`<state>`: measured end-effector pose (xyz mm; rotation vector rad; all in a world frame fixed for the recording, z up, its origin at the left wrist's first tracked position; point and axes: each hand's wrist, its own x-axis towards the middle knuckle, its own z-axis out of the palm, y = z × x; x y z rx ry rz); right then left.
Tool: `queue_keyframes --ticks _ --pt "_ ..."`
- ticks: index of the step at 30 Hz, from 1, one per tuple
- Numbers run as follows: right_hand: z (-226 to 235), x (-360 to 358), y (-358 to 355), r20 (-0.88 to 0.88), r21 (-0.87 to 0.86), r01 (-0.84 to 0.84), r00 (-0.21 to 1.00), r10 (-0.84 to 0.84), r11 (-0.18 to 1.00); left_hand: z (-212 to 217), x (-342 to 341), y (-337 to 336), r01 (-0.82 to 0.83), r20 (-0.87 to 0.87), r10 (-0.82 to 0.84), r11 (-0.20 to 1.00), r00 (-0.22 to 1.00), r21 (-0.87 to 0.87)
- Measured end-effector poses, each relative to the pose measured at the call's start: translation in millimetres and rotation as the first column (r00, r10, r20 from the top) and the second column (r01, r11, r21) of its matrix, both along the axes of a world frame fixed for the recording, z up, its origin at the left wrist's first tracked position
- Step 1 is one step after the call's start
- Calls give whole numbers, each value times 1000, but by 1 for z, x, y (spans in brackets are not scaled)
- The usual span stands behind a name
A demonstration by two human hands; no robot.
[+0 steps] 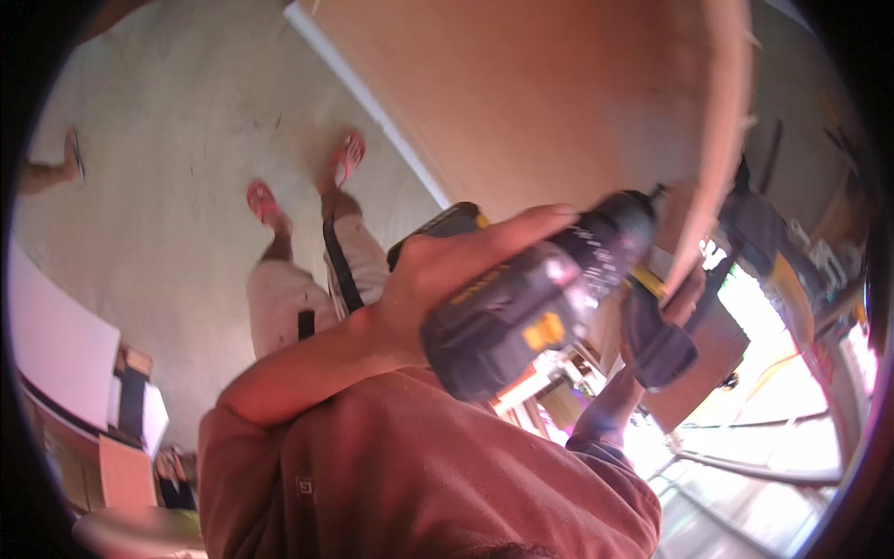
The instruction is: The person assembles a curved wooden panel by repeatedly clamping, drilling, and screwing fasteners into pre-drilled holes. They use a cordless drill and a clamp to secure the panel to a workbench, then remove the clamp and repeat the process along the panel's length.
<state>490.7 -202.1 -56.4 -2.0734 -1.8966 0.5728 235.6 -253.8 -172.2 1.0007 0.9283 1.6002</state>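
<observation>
My left hand [419, 279] is wrapped round a black cordless drill [521, 307] with yellow marks, one finger stretched along its body. The drill's chuck points up and right, close to a brown wooden panel [521, 102]; whether the bit touches it, I cannot tell. Beside the panel's pale curved edge [726, 121], the fingers of my right hand [686, 293] are closed round a black and yellow tool [659, 340]. That tool is partly hidden, so its kind is unclear.
Red sandals [349, 154] on my feet stand on the grey floor [177, 140]. Another person's foot [70, 158] shows at the far left. White panels [60, 326] and small boxes lie at the lower left. A blurred dark and yellow object [778, 252] is beyond my right hand.
</observation>
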Motion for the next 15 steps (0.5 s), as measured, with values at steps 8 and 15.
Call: queue_keyframes --ticks 8,15 --pt "14 -4 -9 326 18 -264 913 244 964 -4 -5 -16 94 -270 -129 986 954 -138" --pt "26 -3 -10 253 27 -377 899 359 926 10 -9 -32 150 -46 -181 912 982 -382"
